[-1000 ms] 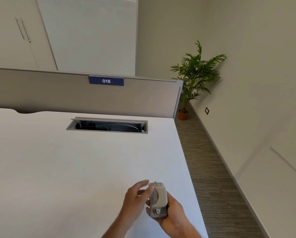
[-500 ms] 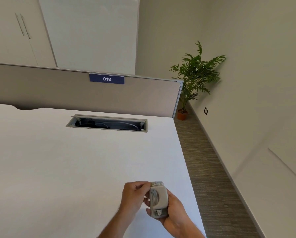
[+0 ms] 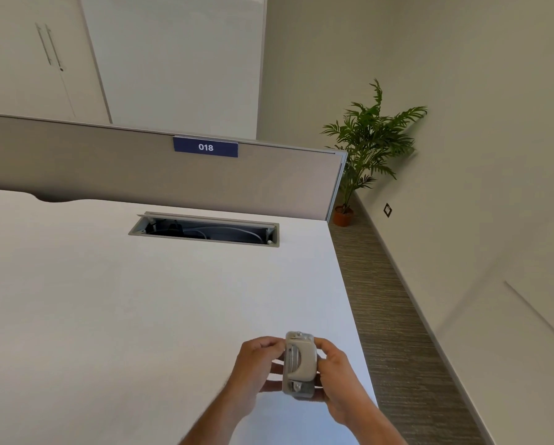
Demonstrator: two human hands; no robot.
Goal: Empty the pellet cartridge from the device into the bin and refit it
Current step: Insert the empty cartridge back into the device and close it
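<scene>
a wide white desk [image 3: 115, 309] fills most of the view, its right edge running down beside a strip of striped grey carpet [image 3: 397, 316]. along the far side of the desk stands a grey partition [image 3: 108, 165] that carries a blue label [image 3: 205, 147] reading 018. just in front of the partition a long cable hatch [image 3: 205, 231] is sunk into the desk top, with cables showing inside it. past the end of the partition a potted plant [image 3: 370, 146] stands on the floor against the wall, and a small dark socket [image 3: 387, 210] sits low on that wall.

near the desk's front right corner, the person holds a small grey device [image 3: 300, 364] above the surface, upright, between both hands. the right hand [image 3: 338, 377] wraps the device's right side and back, thumb at its upper right corner, fingers closed on it. the left hand [image 3: 256, 364] meets the device's left edge, its curled fingertips pinching at the upper left side and two lower fingers reaching under toward the bottom. the device sits squarely between the two sets of fingers, touching both. whether the pellet cartridge is still inside cannot be told.
</scene>
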